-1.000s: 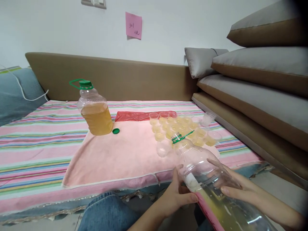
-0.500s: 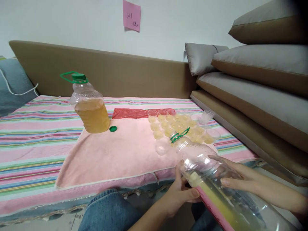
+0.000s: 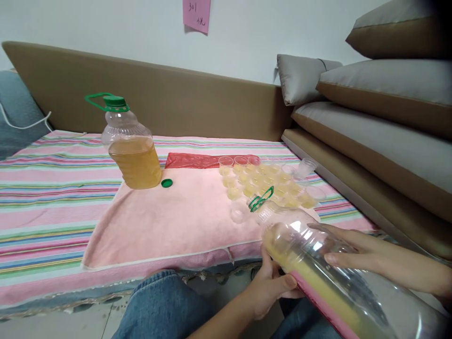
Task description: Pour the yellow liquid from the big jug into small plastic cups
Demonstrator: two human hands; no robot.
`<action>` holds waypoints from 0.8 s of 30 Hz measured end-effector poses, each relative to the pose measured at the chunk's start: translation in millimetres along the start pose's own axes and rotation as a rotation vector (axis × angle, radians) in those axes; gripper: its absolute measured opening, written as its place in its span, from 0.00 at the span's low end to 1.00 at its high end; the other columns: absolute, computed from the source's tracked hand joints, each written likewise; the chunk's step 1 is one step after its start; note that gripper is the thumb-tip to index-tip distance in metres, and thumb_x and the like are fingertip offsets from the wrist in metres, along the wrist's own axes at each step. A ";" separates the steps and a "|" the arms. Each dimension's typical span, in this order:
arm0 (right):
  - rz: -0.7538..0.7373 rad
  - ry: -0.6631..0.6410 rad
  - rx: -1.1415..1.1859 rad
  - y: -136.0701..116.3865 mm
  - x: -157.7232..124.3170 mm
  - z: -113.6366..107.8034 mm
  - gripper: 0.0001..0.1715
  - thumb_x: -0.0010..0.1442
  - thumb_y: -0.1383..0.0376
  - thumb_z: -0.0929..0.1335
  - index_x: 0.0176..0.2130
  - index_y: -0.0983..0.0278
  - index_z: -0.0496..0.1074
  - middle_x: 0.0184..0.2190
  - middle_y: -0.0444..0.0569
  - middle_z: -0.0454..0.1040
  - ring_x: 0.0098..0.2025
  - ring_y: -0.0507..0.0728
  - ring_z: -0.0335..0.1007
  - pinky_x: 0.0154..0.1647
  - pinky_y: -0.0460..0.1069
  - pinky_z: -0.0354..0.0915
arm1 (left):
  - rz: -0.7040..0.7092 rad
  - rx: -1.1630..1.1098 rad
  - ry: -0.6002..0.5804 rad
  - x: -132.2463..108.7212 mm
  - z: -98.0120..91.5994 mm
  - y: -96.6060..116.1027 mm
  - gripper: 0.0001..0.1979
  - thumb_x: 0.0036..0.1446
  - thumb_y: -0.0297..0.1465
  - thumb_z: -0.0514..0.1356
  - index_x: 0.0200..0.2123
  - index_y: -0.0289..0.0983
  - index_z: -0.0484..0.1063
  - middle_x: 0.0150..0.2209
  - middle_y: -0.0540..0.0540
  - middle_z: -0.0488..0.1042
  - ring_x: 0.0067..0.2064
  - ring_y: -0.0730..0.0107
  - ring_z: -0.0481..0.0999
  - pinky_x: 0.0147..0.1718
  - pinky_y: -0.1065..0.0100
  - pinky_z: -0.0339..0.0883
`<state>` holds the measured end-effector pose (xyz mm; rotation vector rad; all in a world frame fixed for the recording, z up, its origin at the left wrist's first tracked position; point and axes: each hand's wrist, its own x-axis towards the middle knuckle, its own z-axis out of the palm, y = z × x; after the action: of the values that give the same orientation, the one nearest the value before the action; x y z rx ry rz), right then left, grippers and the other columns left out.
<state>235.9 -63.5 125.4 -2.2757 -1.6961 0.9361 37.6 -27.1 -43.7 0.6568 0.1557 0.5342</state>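
Note:
Tilted in both my hands is a large clear plastic bottle (image 3: 293,221), its uncapped neck with a green ring handle pointing left and away from me. Yellow liquid lies along its lower side. My left hand (image 3: 271,285) grips it from below near the neck end, by a pink label. Across its upper side rests my right hand (image 3: 356,252), thumb and fingers curved round it. Just beyond the neck stands a clear plastic cup (image 3: 238,213) that looks empty. Several cups of yellow liquid (image 3: 257,181) stand in rows behind it.
A second bottle (image 3: 137,165), green-capped and partly filled with amber liquid, stands on the left by a loose green cap (image 3: 167,182). Under the cups lies a pink cloth (image 3: 169,226), with red plastic (image 3: 192,161) behind. Cushions (image 3: 381,117) are stacked at the right.
The bottle is tipped nearer to level, and its liquid has run further toward the neck. Both hands keep their hold. The camera view has shifted slightly.

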 end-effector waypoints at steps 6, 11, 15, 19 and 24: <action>0.046 -0.092 0.013 -0.9 3.5 -3.7 0.47 0.50 0.40 0.68 0.63 0.55 0.64 0.64 0.47 0.64 0.66 0.71 0.54 0.67 0.60 0.51 | 0.013 -0.018 -0.011 1.0 -3.4 -5.6 0.53 0.49 0.40 0.70 0.68 0.52 0.38 0.65 0.35 0.58 0.59 0.46 0.70 0.52 0.45 0.68; -0.028 -0.113 0.033 -11.1 1.7 -5.5 0.41 0.52 0.43 0.69 0.60 0.54 0.68 0.63 0.45 0.64 0.66 0.72 0.55 0.66 0.61 0.53 | 0.002 -0.017 -0.030 2.7 -1.5 -1.6 0.49 0.48 0.42 0.70 0.67 0.51 0.44 0.64 0.35 0.61 0.60 0.44 0.69 0.53 0.41 0.66; -0.011 -0.105 -0.012 -18.2 2.0 -6.0 0.42 0.50 0.40 0.68 0.59 0.55 0.70 0.63 0.44 0.64 0.65 0.71 0.57 0.66 0.60 0.55 | -0.025 0.010 -0.020 2.9 0.5 0.5 0.51 0.45 0.46 0.70 0.67 0.49 0.45 0.63 0.34 0.62 0.59 0.42 0.69 0.53 0.37 0.63; 0.050 -0.096 -0.067 -13.1 4.2 -6.7 0.48 0.48 0.37 0.68 0.61 0.56 0.66 0.64 0.46 0.62 0.66 0.71 0.54 0.67 0.60 0.51 | -0.019 0.021 -0.016 2.1 -0.3 -2.1 0.49 0.46 0.47 0.69 0.66 0.47 0.47 0.60 0.34 0.66 0.56 0.45 0.73 0.52 0.39 0.65; 0.035 -0.108 -0.052 -3.8 7.2 -7.6 0.45 0.50 0.39 0.68 0.61 0.53 0.66 0.64 0.45 0.63 0.67 0.71 0.53 0.68 0.62 0.48 | -0.025 -0.005 -0.006 3.3 0.1 -4.2 0.52 0.43 0.47 0.71 0.66 0.49 0.46 0.60 0.35 0.66 0.55 0.48 0.73 0.50 0.44 0.67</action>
<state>238.3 -53.8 130.4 -2.3343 -1.7480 1.0529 42.2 -28.2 -46.1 0.6506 0.1571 0.5081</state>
